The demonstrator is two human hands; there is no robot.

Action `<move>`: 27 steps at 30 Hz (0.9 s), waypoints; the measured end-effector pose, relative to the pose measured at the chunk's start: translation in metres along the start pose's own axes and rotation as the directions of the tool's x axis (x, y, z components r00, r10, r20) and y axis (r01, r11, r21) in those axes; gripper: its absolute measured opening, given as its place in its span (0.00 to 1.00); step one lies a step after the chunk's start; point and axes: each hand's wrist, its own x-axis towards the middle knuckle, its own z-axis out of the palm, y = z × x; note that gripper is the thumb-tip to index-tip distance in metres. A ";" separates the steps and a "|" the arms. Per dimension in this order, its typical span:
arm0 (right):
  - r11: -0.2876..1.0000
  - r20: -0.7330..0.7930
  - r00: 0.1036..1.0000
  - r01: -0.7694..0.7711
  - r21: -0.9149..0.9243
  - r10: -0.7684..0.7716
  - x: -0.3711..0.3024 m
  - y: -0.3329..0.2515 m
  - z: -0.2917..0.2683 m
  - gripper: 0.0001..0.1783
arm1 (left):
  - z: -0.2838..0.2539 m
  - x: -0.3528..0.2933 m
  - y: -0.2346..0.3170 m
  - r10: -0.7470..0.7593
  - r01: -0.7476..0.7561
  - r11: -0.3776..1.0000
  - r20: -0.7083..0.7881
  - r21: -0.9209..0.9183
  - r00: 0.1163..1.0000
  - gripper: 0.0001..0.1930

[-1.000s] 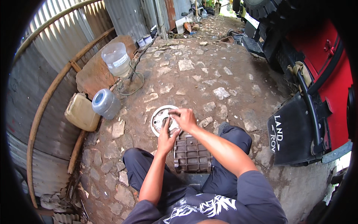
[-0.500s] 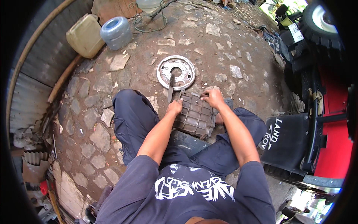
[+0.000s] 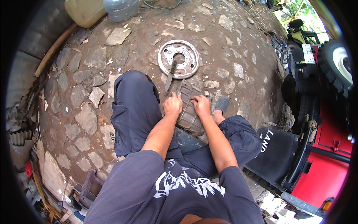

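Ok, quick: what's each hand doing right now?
Left hand: closed on the ribbed metal casing's left edge.
Right hand: closed on its upper right edge.

ribbed grey part (image 3: 188,112) partly under both hands, jug (image 3: 84,11) and bottle (image 3: 120,8) cut by top edge

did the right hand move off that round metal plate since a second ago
Yes. The right hand was over the round metal plate a second ago; it has come back toward the body onto the dark ribbed part between the knees, beside the left hand.

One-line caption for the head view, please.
Seated on stone paving, left hand and right hand grip a ribbed dark block below a round metal plate.
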 end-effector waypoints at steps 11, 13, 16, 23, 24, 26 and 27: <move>1.000 0.158 0.987 0.017 -0.018 -0.014 0.008 -0.006 -0.006 0.13 | 0.000 -0.001 -0.003 0.002 -0.003 0.999 -0.025 -0.035 1.000 0.29; 0.995 0.059 0.998 0.036 -0.095 -0.030 0.016 0.008 0.005 0.13 | 0.002 -0.004 -0.002 0.030 -0.030 0.999 -0.013 -0.030 0.999 0.28; 0.999 -0.024 0.999 -0.027 -0.041 0.026 0.022 0.011 0.014 0.13 | -0.001 0.003 0.000 0.051 -0.051 0.998 -0.009 -0.026 0.999 0.27; 0.993 0.205 0.972 0.116 0.005 -0.114 0.022 0.002 -0.003 0.13 | 0.002 0.004 -0.010 0.030 -0.033 0.997 -0.034 -0.070 0.999 0.27; 0.990 0.207 0.969 0.140 -0.019 -0.133 0.027 0.003 -0.005 0.13 | 0.005 0.006 -0.010 0.039 -0.042 0.996 -0.038 -0.083 0.999 0.28; 0.982 0.226 0.962 0.175 -0.068 -0.155 0.030 0.014 -0.003 0.13 | 0.007 0.006 -0.007 0.043 -0.041 0.991 0.010 -0.126 0.999 0.29; 0.978 0.204 0.967 0.176 -0.116 -0.150 0.036 0.014 0.000 0.14 | 0.012 0.015 -0.014 0.044 -0.035 0.978 0.039 -0.206 0.998 0.30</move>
